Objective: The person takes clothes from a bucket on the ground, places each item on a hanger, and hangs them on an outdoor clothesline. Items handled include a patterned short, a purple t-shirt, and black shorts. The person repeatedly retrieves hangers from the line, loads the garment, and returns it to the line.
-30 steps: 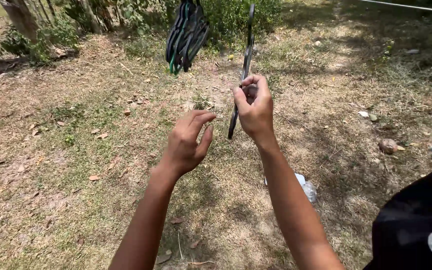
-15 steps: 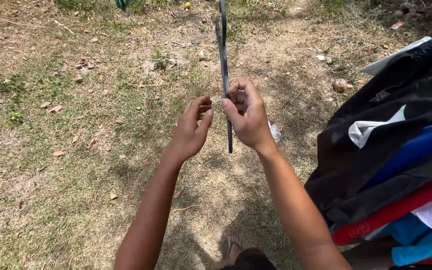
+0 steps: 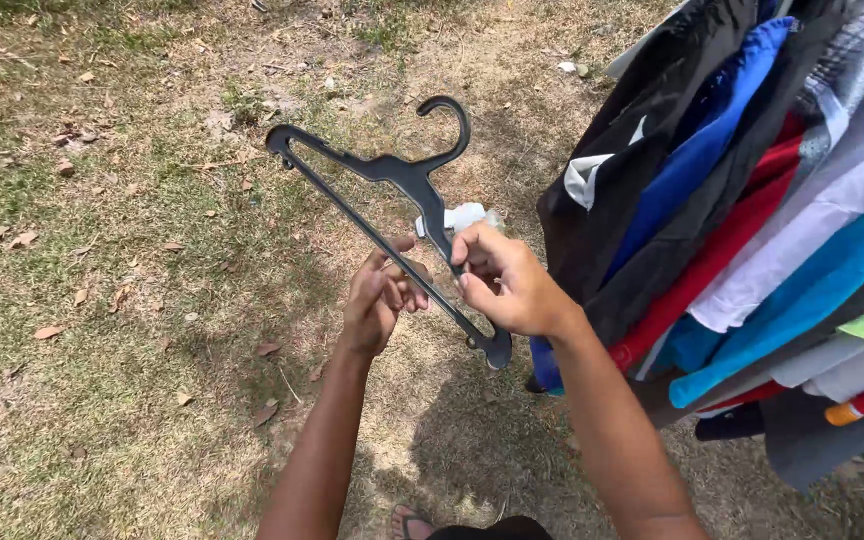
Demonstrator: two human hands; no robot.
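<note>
A black plastic clothes hanger [image 3: 392, 172] is held out in front of me, tilted, with its hook pointing up and to the right. My right hand [image 3: 504, 282] grips the hanger's right arm near its lower end. My left hand [image 3: 380, 297] pinches the hanger's bottom bar from below, fingers curled around it. Both forearms reach up from the bottom of the view. No garment hangs on the hanger.
A thick bunch of hanging clothes [image 3: 752, 220] in black, blue, red, white and teal fills the right side. Dry grass and bare dirt with fallen leaves [image 3: 102, 300] lie below. A white scrap [image 3: 464, 216] lies on the ground. A sandalled foot [image 3: 407, 522] shows at the bottom.
The view has swung down and right, bringing the hanging clothes closer. The hanger has turned from edge-on to showing its full shape. Both hands stay on it.
</note>
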